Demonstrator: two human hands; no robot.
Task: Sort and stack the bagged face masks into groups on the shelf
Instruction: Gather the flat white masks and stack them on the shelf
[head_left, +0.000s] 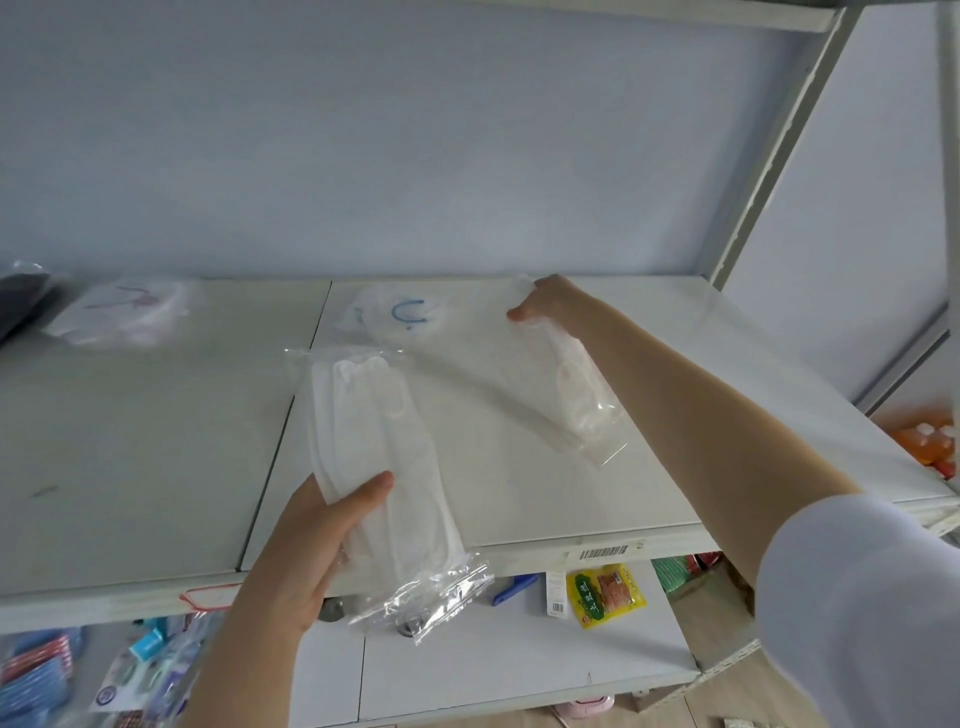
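Progress looks early to me. On the shelf (156, 467) there's a dark bagged pack (21, 301) at the far left edge, a bagged mask with pink loops (122, 312) beside it, and a bagged mask with blue loops (400, 312) further right at the back, like starter groups. It's too blurry to count how many are in each. Two bags aren't placed yet. Left hand (296, 561) is wrapped round a white bagged mask (374, 457), thumb on top, with the bag hanging over the shelf's front edge. Right hand (545, 301) clutches the top end of a pale pinkish bagged mask (576, 395). Can't tell if its lower end touches the shelf.
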